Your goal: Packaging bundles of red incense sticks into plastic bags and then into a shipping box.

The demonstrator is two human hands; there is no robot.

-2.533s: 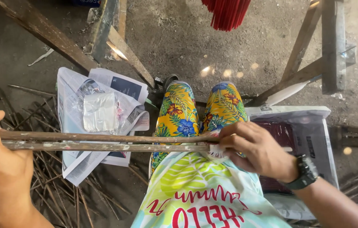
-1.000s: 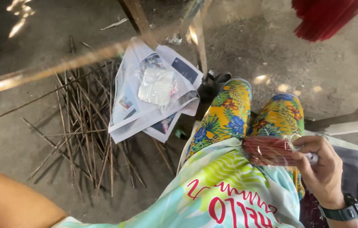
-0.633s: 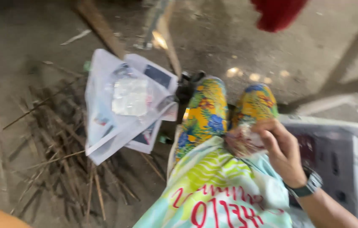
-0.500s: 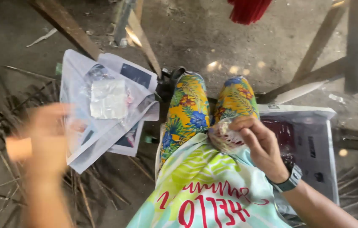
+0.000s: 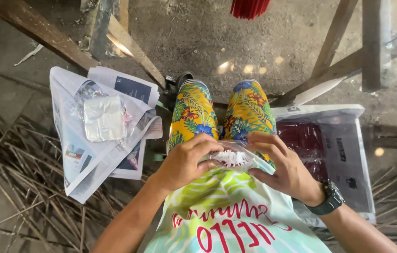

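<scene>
Both-hand grip: left hand (image 5: 187,161) & right hand (image 5: 280,164) pinch a small clear bag (image 5: 230,158) of white bits, prob. fasteners, over lap. Keep bag mouth level, w/ newspaper (image 5: 90,140) lying left of grip.

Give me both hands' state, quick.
Left hand: closed on the small clear bag of white pieces.
Right hand: closed on the same bag.

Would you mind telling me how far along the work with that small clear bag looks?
Done: nothing clearly finished.
In hand: left hand and right hand both grip a small clear bag of white pieces on the lap.
Left: thin sticks lie scattered by the newspaper; dark red items wait alongside.
</scene>
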